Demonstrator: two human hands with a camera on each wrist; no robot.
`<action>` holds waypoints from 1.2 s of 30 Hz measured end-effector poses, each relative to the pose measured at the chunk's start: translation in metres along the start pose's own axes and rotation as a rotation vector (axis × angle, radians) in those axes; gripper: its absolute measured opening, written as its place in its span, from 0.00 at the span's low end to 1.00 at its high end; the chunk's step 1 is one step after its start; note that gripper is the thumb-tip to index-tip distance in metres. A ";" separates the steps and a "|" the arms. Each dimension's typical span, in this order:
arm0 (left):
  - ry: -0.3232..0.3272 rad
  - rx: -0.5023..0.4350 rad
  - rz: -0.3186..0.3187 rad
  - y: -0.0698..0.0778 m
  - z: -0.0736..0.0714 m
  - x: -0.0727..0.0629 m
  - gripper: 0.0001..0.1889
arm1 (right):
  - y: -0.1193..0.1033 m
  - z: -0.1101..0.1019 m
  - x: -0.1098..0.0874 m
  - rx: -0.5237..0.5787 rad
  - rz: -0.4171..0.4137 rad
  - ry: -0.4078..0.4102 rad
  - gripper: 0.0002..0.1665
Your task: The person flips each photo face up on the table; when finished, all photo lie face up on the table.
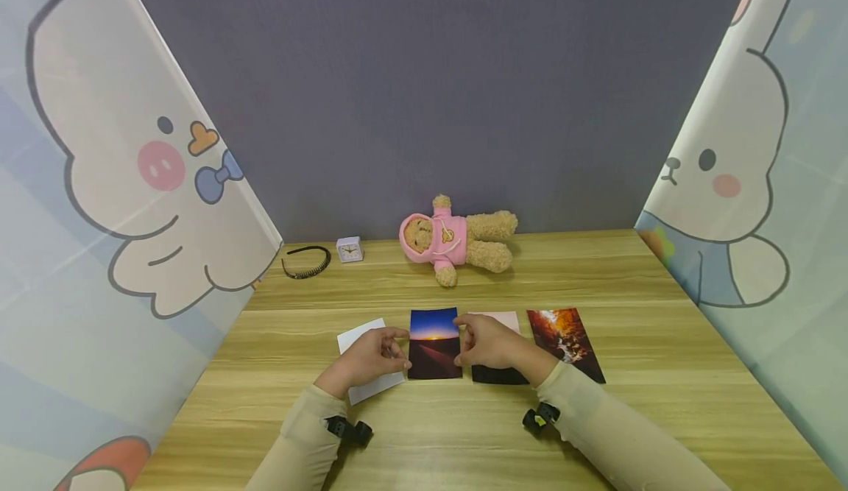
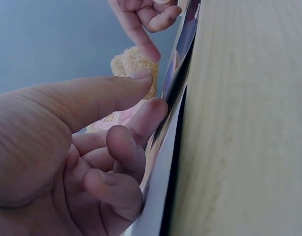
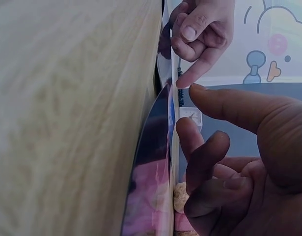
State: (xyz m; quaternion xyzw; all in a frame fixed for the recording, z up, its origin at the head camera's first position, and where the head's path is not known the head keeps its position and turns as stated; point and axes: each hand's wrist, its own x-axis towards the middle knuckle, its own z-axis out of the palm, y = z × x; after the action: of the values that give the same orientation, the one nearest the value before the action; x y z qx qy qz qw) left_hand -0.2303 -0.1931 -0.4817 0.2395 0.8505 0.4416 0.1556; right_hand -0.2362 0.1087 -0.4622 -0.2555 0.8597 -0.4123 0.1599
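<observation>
A sunset photo print, blue above and dark below, lies flat on the wooden table between both hands. At its left edge are the thumb and fingertips of my left hand, which reaches across a white card. My right hand has its thumb and index finger apart at the photo's right edge. Beneath that hand lies a print with a pale pink top and a dark lower part, partly hidden. Neither wrist view shows anything pinched between thumb and fingers.
Farther right lies an autumn forest print. Toward the back are a teddy bear in a pink hoodie, a small white clock and a black headband. A grey partition stands behind, with cartoon-printed panels at both sides.
</observation>
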 end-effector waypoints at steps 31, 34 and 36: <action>0.219 0.089 0.113 -0.014 -0.032 -0.048 0.23 | -0.034 0.029 0.028 -0.198 -0.172 0.012 0.30; 0.198 0.120 0.132 -0.017 -0.035 -0.056 0.25 | -0.036 0.033 0.033 -0.202 -0.195 0.000 0.32; 0.186 0.140 0.134 -0.018 -0.037 -0.062 0.26 | -0.038 0.035 0.036 -0.219 -0.203 -0.007 0.34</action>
State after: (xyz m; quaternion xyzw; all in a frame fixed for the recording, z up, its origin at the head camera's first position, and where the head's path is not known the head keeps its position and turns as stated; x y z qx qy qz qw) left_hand -0.2007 -0.2607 -0.4729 0.2641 0.8721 0.4109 0.0290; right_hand -0.2366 0.0457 -0.4557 -0.3587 0.8687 -0.3292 0.0915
